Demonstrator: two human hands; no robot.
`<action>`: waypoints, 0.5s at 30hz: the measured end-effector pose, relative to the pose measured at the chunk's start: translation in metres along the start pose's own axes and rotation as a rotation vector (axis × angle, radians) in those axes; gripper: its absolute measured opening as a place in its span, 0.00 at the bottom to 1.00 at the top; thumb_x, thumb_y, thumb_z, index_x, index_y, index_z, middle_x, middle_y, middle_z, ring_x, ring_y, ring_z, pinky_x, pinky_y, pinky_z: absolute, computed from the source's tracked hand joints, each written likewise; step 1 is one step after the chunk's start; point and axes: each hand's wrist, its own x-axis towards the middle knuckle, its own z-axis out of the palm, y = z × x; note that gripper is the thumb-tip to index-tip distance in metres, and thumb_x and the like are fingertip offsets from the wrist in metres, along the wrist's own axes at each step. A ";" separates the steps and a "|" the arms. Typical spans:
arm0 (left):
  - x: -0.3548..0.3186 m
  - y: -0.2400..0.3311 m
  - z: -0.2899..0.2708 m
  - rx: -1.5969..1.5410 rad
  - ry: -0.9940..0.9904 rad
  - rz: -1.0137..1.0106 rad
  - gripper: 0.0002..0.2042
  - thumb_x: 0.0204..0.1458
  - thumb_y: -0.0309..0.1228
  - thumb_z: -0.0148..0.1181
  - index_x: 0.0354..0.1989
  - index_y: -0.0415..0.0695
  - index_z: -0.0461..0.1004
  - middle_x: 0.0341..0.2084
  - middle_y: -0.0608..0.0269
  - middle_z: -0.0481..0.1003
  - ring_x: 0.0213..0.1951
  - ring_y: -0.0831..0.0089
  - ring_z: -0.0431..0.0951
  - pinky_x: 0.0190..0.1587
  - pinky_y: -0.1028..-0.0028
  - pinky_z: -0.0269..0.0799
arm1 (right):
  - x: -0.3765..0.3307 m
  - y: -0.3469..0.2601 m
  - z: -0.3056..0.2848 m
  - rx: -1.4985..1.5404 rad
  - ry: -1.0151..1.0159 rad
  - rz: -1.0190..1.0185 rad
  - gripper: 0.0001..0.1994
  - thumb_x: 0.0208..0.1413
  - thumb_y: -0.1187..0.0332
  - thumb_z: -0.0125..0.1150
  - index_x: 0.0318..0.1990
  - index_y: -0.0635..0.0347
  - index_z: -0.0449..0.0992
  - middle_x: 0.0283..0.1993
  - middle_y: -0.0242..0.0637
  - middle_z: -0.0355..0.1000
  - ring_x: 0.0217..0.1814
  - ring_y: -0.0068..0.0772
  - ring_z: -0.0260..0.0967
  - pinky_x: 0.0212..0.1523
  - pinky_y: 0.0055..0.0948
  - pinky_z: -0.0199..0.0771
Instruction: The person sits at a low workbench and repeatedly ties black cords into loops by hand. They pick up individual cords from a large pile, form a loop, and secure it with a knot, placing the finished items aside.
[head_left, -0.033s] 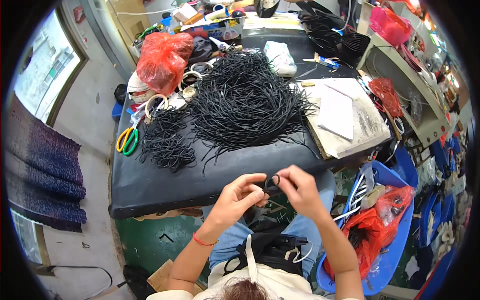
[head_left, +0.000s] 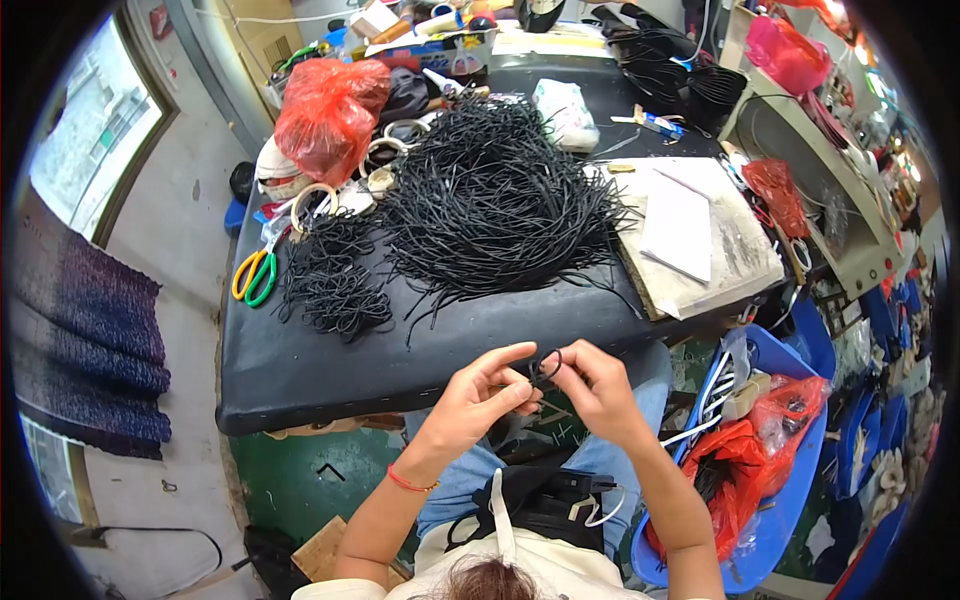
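At the lower centre of the frame, above the denim-covered knees, a thin black cord (head_left: 540, 368) is held in a small loop between the left hand (head_left: 474, 402) and the right hand (head_left: 603, 396). Compared with the earlier frame, the loop is seen rounder and wider, and the right hand has been brought slightly lower; the left hand is kept in almost the same pose. The large heap of black cords (head_left: 490, 215) and the smaller tangle (head_left: 338, 290) are left as they were.

By the right thumb and forefinger the upper right part of the loop is pinched. The left forefinger is stretched out, while the left thumb and other fingers are bent together near the loop's lower end; how firmly it is gripped there cannot be told.

The cord is slim, round and pliant-looking, matched by the matted strands in the upper centre. These are laid on a smooth, dark, faintly glossy tabletop (head_left: 470, 345). At its left, scissors (head_left: 255, 277) with yellow and green handles are placed; at its right, white paper (head_left: 676, 232) is laid on a stained, pale board (head_left: 742, 250).

The loop's long axis is slanted from lower left to upper right; the direction of its ends is hidden by the fingers.
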 end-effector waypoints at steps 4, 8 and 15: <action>0.009 -0.010 -0.011 -0.031 0.044 -0.008 0.14 0.54 0.25 0.53 0.49 0.35 0.68 0.32 0.64 0.74 0.33 0.80 0.73 0.40 0.80 0.70 | 0.001 0.003 0.013 0.012 0.004 -0.064 0.04 0.52 0.75 0.55 0.33 0.66 0.73 0.29 0.39 0.69 0.28 0.32 0.68 0.29 0.26 0.66; 0.014 -0.016 -0.017 0.048 0.174 0.058 0.12 0.54 0.25 0.53 0.46 0.36 0.71 0.32 0.65 0.75 0.33 0.83 0.72 0.37 0.83 0.70 | -0.001 -0.004 0.023 -0.105 0.036 -0.004 0.05 0.51 0.77 0.54 0.36 0.66 0.74 0.27 0.40 0.69 0.25 0.31 0.69 0.27 0.24 0.67; 0.017 -0.023 -0.017 0.139 0.258 0.083 0.10 0.54 0.25 0.53 0.43 0.35 0.72 0.30 0.63 0.75 0.32 0.82 0.73 0.37 0.82 0.71 | -0.005 -0.001 0.027 0.614 -0.128 0.345 0.09 0.53 0.77 0.54 0.42 0.67 0.73 0.34 0.36 0.74 0.37 0.22 0.72 0.39 0.21 0.72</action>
